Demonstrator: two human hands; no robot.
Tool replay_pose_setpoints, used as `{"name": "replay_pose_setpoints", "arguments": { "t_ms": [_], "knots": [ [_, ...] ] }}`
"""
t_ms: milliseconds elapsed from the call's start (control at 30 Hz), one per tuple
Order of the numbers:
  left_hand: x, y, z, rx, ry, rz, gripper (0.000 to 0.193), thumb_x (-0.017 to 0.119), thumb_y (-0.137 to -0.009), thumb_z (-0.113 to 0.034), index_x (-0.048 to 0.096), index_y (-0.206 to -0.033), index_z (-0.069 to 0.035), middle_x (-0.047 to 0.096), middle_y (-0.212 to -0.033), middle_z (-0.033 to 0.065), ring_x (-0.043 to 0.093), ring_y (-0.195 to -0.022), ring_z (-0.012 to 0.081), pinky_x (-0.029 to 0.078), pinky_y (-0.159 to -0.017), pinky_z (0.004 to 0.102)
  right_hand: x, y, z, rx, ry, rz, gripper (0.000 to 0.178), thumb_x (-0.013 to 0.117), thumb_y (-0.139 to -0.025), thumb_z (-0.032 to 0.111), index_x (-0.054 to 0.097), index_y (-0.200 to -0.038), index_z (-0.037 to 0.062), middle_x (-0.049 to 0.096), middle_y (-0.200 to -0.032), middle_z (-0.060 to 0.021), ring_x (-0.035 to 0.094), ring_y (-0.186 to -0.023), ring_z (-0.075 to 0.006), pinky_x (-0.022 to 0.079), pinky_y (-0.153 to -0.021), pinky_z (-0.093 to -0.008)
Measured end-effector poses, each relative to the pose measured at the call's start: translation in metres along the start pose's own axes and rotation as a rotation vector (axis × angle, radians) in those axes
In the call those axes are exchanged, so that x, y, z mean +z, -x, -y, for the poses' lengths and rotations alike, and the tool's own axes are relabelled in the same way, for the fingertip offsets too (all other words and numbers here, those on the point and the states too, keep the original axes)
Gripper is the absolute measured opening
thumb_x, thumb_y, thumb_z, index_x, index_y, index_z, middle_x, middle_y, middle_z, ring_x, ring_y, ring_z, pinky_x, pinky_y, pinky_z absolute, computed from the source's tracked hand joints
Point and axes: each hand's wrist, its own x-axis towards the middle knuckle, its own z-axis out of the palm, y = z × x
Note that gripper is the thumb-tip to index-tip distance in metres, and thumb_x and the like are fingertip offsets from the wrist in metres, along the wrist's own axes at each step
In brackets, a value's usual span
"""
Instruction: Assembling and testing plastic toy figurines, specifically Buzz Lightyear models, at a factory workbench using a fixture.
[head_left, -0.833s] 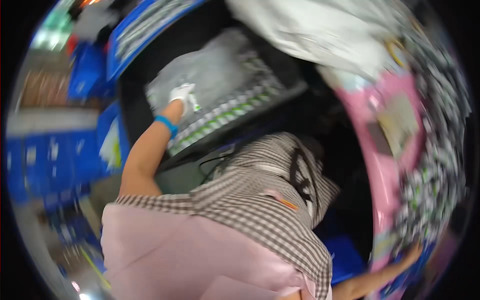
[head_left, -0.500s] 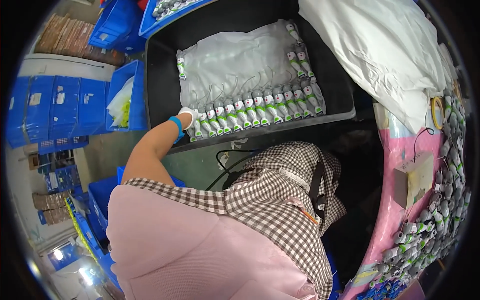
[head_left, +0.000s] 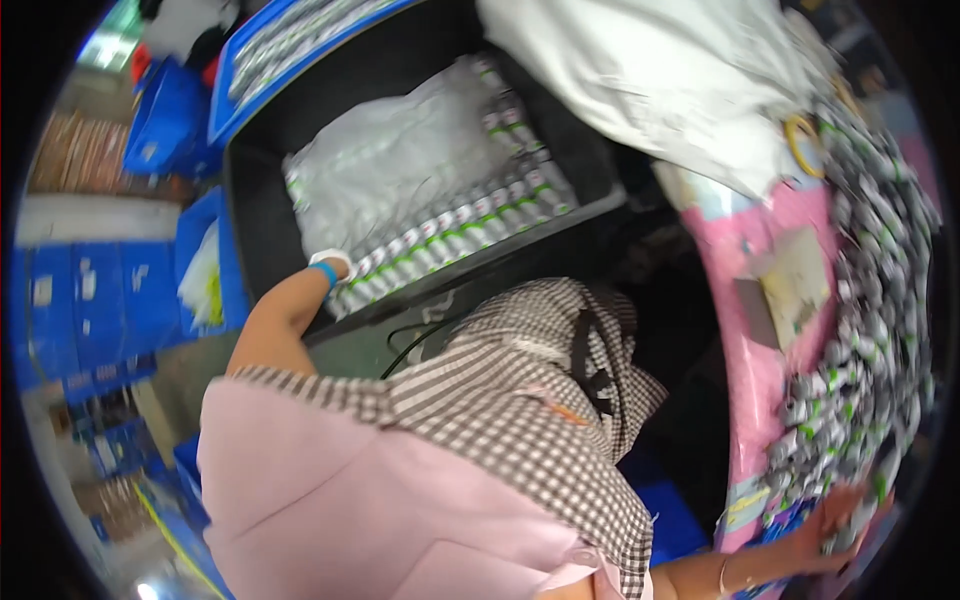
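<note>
My left hand (head_left: pixel 332 266), in a white glove or finger cover with a blue band at the wrist, is at the left end of a row of small grey-and-white devices with green bands (head_left: pixel 440 245). They lie side by side along the near wall of a black bin (head_left: pixel 262 215), thin wires trailing from their tops. Its fingers are too blurred to read. At lower right my right hand (head_left: pixel 838 528) reaches to the edge of a heap of like devices (head_left: pixel 860 370). One grey-and-white device (head_left: pixel 855 520) shows against its fingers; blur hides whether they grip it.
Inside the bin, a white plastic sheet (head_left: pixel 400 150) lies under the devices. A pink-covered table (head_left: pixel 725 350) at right carries the heap, a small box (head_left: pixel 795 285), a yellow tape roll (head_left: pixel 802 145) and white sheeting (head_left: pixel 660 90). Blue crates (head_left: pixel 90 310) stand at left.
The view has turned, so the bin sits further left and tilted. My right hand has come into view at the heap. My left hand stays by the row's left end.
</note>
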Motion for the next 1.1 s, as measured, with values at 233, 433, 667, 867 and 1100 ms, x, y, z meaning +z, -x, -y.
{"name": "replay_pose_setpoints", "arguments": {
  "t_ms": [233,433,667,867,1100],
  "knots": [
    [-0.272,0.239,-0.194,1.075,1.444,-0.977,0.011,0.062,-0.087,-0.012,0.062,-0.085,-0.001,0.063,-0.074,0.0035,0.06,-0.061,0.0074,0.047,-0.053,0.0236,0.193,-0.024,-0.077,0.672,-0.502,0.087,0.037,0.043,-0.088,0.031,0.05,-0.117,0.0087,0.045,-0.054,-0.0054,0.033,-0.035,-0.0086,0.026,-0.031,-0.0221],
    [-0.3,0.364,-0.325,1.911,0.477,-1.1,0.045,0.065,-0.073,0.001,0.053,-0.116,-0.004,0.061,-0.095,0.0134,0.061,-0.083,0.0259,0.049,-0.075,0.0326,0.233,-0.025,-0.07,0.804,-0.561,0.015,0.041,0.034,-0.097,0.039,0.053,-0.105,0.0039,0.054,-0.056,-0.0111,0.041,-0.035,-0.0139,0.032,-0.036,-0.0256],
    [-0.306,0.337,-0.353,1.607,1.867,0.639,0.036,0.058,-0.09,-0.021,0.048,-0.119,-0.003,0.057,-0.107,0.0069,0.058,-0.098,0.0227,0.05,-0.086,0.0394,0.199,-0.005,-0.117,0.479,-0.296,0.004,0.033,0.041,-0.098,0.021,0.046,-0.123,0.0007,0.063,-0.097,-0.0136,0.063,-0.076,-0.0174,0.053,-0.069,-0.0311],
    [-0.298,0.341,-0.362,1.466,2.008,0.793,0.046,0.052,-0.092,-0.03,0.041,-0.127,-0.003,0.053,-0.12,0.0077,0.045,-0.122,0.0278,0.041,-0.102,0.0477,0.217,0.011,-0.138,0.423,-1.044,0.206,0.053,0.061,-0.088,0.017,0.035,-0.135,0.0141,0.055,-0.115,-0.0183,0.061,-0.097,-0.0263,0.051,-0.087,-0.0413],
    [-0.296,0.345,-0.358,1.547,1.795,0.955,0.049,0.052,-0.091,-0.036,0.043,-0.127,-0.004,0.051,-0.125,0.0101,0.049,-0.117,0.0286,0.044,-0.098,0.0471,0.219,0.01,-0.15,-0.017,-0.552,0.154,0.041,0.067,-0.08,0.003,0.051,-0.117,0.014,0.054,-0.092,-0.008,0.056,-0.082,-0.0172,0.048,-0.073,-0.0294]
  ]
}}
